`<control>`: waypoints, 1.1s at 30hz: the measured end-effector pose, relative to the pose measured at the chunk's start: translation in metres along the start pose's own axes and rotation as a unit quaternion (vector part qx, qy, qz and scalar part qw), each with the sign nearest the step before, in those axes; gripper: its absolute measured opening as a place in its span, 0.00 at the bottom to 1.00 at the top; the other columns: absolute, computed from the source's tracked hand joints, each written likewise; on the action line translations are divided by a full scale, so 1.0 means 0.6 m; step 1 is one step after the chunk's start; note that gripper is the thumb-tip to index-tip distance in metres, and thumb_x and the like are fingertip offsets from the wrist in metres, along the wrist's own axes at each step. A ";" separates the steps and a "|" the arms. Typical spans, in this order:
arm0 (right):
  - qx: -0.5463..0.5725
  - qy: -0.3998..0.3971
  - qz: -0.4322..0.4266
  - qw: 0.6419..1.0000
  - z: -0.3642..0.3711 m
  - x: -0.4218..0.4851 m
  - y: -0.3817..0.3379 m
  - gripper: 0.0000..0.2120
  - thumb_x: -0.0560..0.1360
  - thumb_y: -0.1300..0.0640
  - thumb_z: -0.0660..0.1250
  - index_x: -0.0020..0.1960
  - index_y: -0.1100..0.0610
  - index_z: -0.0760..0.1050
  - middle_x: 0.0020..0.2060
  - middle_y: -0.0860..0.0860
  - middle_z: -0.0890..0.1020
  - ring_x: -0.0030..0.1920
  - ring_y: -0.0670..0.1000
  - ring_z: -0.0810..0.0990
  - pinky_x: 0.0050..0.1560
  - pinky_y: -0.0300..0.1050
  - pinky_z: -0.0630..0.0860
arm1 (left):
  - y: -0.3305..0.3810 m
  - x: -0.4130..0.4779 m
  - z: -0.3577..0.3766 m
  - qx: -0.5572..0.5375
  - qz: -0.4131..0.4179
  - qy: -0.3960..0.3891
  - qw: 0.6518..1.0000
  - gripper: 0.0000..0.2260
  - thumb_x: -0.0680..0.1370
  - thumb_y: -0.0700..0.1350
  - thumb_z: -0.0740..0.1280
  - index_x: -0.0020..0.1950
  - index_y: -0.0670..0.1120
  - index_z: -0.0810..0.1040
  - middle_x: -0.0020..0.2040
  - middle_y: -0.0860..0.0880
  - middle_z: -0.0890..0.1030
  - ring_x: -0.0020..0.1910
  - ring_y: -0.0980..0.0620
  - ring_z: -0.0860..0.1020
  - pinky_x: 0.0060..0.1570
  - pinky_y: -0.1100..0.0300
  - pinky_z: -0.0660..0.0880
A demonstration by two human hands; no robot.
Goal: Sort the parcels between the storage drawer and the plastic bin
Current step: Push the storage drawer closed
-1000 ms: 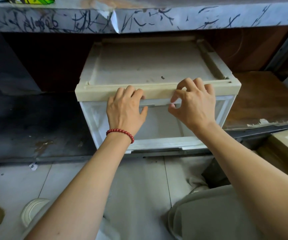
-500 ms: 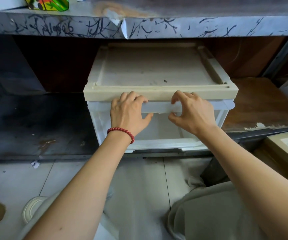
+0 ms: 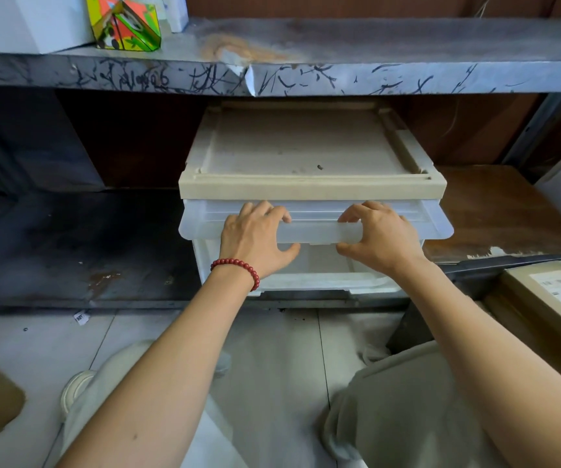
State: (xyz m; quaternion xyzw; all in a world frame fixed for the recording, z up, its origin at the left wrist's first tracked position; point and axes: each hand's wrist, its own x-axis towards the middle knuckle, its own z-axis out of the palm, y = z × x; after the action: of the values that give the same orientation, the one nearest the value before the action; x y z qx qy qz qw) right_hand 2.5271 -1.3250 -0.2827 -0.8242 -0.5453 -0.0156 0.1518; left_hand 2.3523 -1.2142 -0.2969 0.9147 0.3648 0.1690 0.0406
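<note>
Since a second ago the storage drawer (image 3: 316, 228) has slid slightly out, left hand (image 3: 255, 239) and right hand (image 3: 378, 239) both clamped on its front lip; advise an even, level pull.

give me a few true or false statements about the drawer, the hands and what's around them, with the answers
1. Both hands hold the front lip of the translucent drawer. True: left hand, right hand.
2. The red bead bracelet is on the right wrist. False: it is on the left wrist.
3. The drawer is shut flush with its beige-topped case. False: its front juts out past the case.
4. A labelled cardboard parcel lies at the lower right. True.
5. A parcel rests on the case top. False: none lies there.
</note>
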 end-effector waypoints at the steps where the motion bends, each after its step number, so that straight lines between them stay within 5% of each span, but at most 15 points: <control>1: 0.001 -0.006 -0.001 1.000 -0.002 -0.009 -0.001 0.22 0.70 0.46 0.72 0.62 0.48 0.74 0.58 0.47 0.77 0.60 0.50 0.73 0.59 0.50 0.71 | 0.000 -0.008 -0.005 0.000 0.002 -0.007 1.000 0.20 0.73 0.61 0.65 0.62 0.54 0.72 0.59 0.54 0.74 0.61 0.51 0.70 0.55 0.56 0.69; 12: -0.024 -0.024 -0.037 0.999 0.002 -0.150 -0.006 0.21 0.69 0.42 0.71 0.59 0.46 0.74 0.54 0.44 0.77 0.57 0.48 0.74 0.58 0.46 0.67 | 0.021 -0.135 -0.020 0.047 0.058 -0.030 0.997 0.21 0.70 0.65 0.65 0.58 0.57 0.75 0.54 0.60 0.76 0.56 0.57 0.73 0.43 0.61 0.70; 23: -0.027 -0.022 -0.037 0.999 0.024 -0.203 0.002 0.20 0.69 0.42 0.72 0.59 0.45 0.75 0.54 0.43 0.77 0.55 0.47 0.74 0.45 0.42 0.68 | 0.026 -0.189 0.001 0.036 0.070 -0.034 0.996 0.21 0.71 0.64 0.67 0.58 0.54 0.76 0.53 0.57 0.77 0.55 0.55 0.73 0.46 0.60 0.73; 33: -0.037 -0.051 -0.051 0.997 0.077 -0.199 0.018 0.23 0.72 0.46 0.71 0.65 0.46 0.72 0.61 0.45 0.75 0.63 0.51 0.72 0.58 0.46 0.71 | 0.017 -0.177 0.046 0.065 0.089 -0.068 0.992 0.19 0.73 0.59 0.67 0.61 0.54 0.73 0.55 0.57 0.76 0.56 0.54 0.72 0.43 0.61 0.70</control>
State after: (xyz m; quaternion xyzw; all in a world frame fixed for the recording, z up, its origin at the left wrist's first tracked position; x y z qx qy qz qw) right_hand 2.4820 -1.4230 -0.3522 -0.8000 -0.5929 -0.0015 0.0925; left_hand 2.2964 -1.2926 -0.3508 0.9536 0.2885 0.0856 -0.0093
